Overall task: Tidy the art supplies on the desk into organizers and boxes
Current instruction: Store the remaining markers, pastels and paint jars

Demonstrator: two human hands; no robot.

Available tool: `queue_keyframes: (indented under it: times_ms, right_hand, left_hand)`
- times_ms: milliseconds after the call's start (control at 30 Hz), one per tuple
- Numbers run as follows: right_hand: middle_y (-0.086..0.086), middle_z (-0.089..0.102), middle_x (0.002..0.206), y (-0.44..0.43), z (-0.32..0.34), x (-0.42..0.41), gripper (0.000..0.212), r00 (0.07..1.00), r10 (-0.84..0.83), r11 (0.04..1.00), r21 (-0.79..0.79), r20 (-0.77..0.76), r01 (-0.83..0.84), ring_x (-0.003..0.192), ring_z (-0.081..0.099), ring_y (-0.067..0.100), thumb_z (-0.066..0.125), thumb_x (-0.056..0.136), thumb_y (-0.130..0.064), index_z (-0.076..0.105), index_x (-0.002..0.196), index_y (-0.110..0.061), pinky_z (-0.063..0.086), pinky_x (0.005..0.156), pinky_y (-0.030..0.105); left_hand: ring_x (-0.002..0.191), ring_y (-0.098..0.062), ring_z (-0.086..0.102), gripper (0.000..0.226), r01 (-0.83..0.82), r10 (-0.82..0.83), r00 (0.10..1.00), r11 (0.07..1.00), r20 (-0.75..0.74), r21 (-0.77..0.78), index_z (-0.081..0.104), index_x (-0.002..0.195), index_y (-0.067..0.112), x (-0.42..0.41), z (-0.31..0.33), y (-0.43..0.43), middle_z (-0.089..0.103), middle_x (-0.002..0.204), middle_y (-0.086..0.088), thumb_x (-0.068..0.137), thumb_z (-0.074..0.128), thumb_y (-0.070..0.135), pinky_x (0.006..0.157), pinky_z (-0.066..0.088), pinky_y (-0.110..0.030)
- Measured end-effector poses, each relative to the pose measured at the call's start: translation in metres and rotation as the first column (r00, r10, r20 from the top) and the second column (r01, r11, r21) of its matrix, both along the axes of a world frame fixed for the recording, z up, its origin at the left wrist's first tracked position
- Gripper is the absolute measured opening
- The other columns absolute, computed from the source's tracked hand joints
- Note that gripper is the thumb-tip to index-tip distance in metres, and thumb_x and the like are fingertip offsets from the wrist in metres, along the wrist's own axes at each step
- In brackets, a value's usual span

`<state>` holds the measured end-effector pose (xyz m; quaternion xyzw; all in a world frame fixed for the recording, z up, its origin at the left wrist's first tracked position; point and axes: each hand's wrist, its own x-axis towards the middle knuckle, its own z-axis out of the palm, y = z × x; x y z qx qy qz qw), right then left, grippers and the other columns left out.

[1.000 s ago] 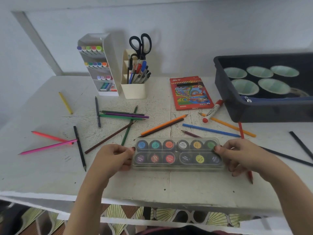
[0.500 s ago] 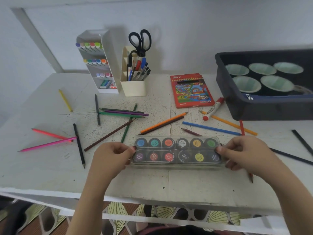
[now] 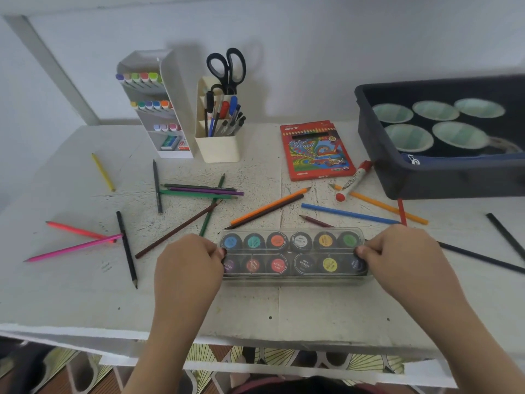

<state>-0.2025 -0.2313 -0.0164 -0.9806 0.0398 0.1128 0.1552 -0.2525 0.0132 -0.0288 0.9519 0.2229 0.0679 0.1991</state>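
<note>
1. The white, scuffed, speckled desk (image 3: 71, 294) is flat and hard.
2. The dark, rigid plastic bin (image 3: 426, 180) sits at the far right and holds pale green cups.
3. The clear, oblong plastic case of twelve round poster-paint pots (image 3: 292, 255) lies near the desk's front edge, between both hands. It looks stiff, smooth and fairly light, and perhaps slippery. The short ends suit a level, two-handed grip.
4. The left hand (image 3: 187, 265) and right hand (image 3: 403, 260) each clamp curled fingers on one short end of the case.
5. A slim orange wooden pencil (image 3: 270, 206) lies just beyond the case, among other scattered pencils.
</note>
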Motion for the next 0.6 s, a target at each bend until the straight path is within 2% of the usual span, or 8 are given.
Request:
queue_keyframes:
  times_ms: [67,133,233,300,400,500,600]
  right_hand:
    - [0.003,0.057,0.068,0.0,-0.002,0.001,0.032,1.0,-0.001,1.0,-0.002,-0.016,0.001,0.062,0.053,0.013,0.05,0.095,-0.037,0.066,0.086,-0.011,0.04,0.061,0.023]
    - [0.002,0.058,0.067,-0.002,-0.006,0.0,0.031,1.0,0.017,1.0,0.016,0.001,-0.017,0.061,0.052,0.01,0.05,0.095,-0.037,0.066,0.085,-0.012,0.038,0.056,0.021]
    - [0.0,0.062,0.071,-0.008,-0.011,0.0,0.026,1.0,0.02,0.996,0.092,0.015,-0.021,0.065,0.054,0.008,0.053,0.093,-0.037,0.067,0.087,-0.015,0.036,0.052,0.019]
    - [-0.001,0.063,0.074,-0.012,-0.015,0.003,0.024,1.0,0.009,0.987,0.158,0.014,-0.011,0.07,0.057,0.009,0.056,0.091,-0.038,0.065,0.089,-0.016,0.038,0.053,0.02]
    - [-0.004,0.061,0.077,-0.014,-0.021,0.003,0.024,1.0,0.026,0.979,0.202,0.011,-0.028,0.07,0.057,0.008,0.054,0.09,-0.044,0.058,0.086,-0.02,0.037,0.053,0.021]
    - [-0.003,0.059,0.073,-0.013,-0.024,0.001,0.033,0.998,0.057,0.973,0.223,-0.008,-0.054,0.066,0.058,0.01,0.051,0.09,-0.049,0.054,0.076,-0.02,0.04,0.053,0.022]
    - [-0.001,0.059,0.075,-0.012,-0.023,-0.001,0.035,0.998,0.067,0.967,0.247,0.002,-0.065,0.067,0.06,0.012,0.05,0.09,-0.05,0.055,0.076,-0.018,0.051,0.06,0.029]
  left_hand:
    - [0.054,-0.006,0.049,0.025,0.008,-0.007,1.0,1.0,-0.02,0.026,0.073,0.075,0.017,0.001,0.0,0.0,0.059,0.055,0.001,0.091,0.056,0.026,0.046,0.03,-0.018]
    - [0.057,-0.004,0.049,0.023,0.019,-0.019,0.999,1.0,-0.04,0.011,0.075,0.08,0.018,0.002,0.0,0.002,0.064,0.064,0.001,0.09,0.056,0.026,0.049,0.032,-0.017]
    - [0.069,-0.009,0.059,0.018,0.02,-0.033,0.996,0.989,-0.088,-0.143,0.074,0.092,0.022,0.004,0.001,0.01,0.068,0.073,0.003,0.09,0.058,0.03,0.06,0.042,-0.023]
    - [0.072,-0.012,0.062,0.015,-0.003,-0.032,0.993,0.957,-0.116,-0.289,0.073,0.091,0.025,0.004,-0.001,0.015,0.068,0.073,0.005,0.088,0.061,0.032,0.068,0.046,-0.027]
    - [0.068,-0.011,0.06,0.016,0.001,-0.041,0.994,0.932,-0.102,-0.361,0.072,0.076,0.025,0.003,-0.003,0.013,0.067,0.07,0.005,0.086,0.063,0.035,0.061,0.043,-0.024]
    - [0.071,-0.01,0.059,0.022,-0.014,-0.019,0.996,0.934,-0.088,-0.357,0.072,0.082,0.017,0.003,-0.006,0.01,0.067,0.076,0.003,0.085,0.064,0.038,0.058,0.04,-0.023]
    - [0.076,-0.012,0.059,0.023,-0.017,-0.013,0.997,0.925,-0.076,-0.379,0.069,0.088,0.016,0.003,-0.008,0.009,0.066,0.081,0.003,0.084,0.065,0.038,0.062,0.04,-0.027]
